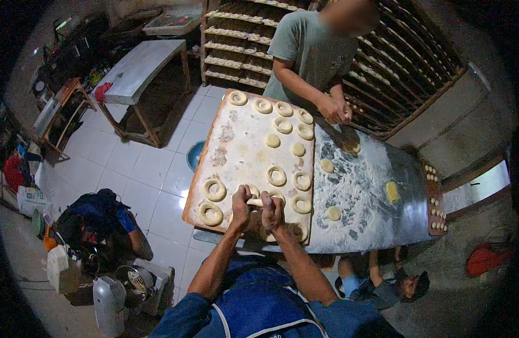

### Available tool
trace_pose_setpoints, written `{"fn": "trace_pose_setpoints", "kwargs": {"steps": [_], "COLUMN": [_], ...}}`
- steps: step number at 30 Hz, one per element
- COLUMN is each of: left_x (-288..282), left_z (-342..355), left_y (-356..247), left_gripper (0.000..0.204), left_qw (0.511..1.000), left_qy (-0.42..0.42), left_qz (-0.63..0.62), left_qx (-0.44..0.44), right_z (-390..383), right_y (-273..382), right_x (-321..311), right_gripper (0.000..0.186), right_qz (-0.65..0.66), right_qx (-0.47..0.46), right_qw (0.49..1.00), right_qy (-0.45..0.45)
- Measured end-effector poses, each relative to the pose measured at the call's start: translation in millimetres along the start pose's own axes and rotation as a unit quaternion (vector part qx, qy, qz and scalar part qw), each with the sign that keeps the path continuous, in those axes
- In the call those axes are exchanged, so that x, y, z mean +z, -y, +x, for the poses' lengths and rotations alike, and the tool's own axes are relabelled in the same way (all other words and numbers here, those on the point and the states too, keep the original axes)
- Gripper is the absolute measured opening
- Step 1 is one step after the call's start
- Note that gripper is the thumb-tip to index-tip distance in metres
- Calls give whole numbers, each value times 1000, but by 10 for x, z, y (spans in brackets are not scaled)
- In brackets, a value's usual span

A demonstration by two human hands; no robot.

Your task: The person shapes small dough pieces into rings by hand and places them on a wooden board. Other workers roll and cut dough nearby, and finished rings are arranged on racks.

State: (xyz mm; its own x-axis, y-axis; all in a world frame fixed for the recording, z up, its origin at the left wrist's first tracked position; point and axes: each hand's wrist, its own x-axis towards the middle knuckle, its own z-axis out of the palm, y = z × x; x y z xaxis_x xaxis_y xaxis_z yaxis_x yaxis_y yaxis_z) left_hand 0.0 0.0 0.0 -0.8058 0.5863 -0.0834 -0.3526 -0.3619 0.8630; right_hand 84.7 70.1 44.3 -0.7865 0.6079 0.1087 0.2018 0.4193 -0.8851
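The left hand (242,206) and right hand (273,213) pinch a pale, elongated dough piece (255,202) between them, over the flour-dusted, rectangular wooden board's (242,149) near end. Pale dough rings (205,190) lie left and right.

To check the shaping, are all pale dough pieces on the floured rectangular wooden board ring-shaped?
No, at least two solid round dough discs lie among the pale dough rings on the floured wooden board.

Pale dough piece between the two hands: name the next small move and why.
Probably lower the pale dough piece onto the flour-dusted rectangular board: the left hand and right hand hold it over that board, where pale round dough rings lie.
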Motion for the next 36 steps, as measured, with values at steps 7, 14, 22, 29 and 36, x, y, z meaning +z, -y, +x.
{"fn": "trace_pose_setpoints", "kwargs": {"steps": [7, 14, 22, 29, 36], "left_x": [-381, -255, -463, -227, 1024], "left_z": [513, 1244, 1329, 1166, 568], "left_y": [-132, -300, -264, -277, 156], "left_gripper": [36, 21, 17, 20, 32], "left_qw": [977, 820, 792, 781, 822], "left_qy": [-37, -86, 70, 40, 60], "left_qz": [200, 564, 550, 568, 469], "left_qx": [58, 55, 258, 258, 317], "right_z": [493, 989, -88, -596, -416], "right_y": [285, 222, -485, -1880, -1788], "right_x": [-41, -215, -1352, -2439, -2601], "right_gripper": [42, 68, 67, 42, 26], "right_qz": [257, -194, -158, -306, -274], "right_qx": [79, 112, 179, 114, 48], "right_qw": [958, 974, 970, 938, 960], "right_qy": [102, 31, -54, -116, 0]}}
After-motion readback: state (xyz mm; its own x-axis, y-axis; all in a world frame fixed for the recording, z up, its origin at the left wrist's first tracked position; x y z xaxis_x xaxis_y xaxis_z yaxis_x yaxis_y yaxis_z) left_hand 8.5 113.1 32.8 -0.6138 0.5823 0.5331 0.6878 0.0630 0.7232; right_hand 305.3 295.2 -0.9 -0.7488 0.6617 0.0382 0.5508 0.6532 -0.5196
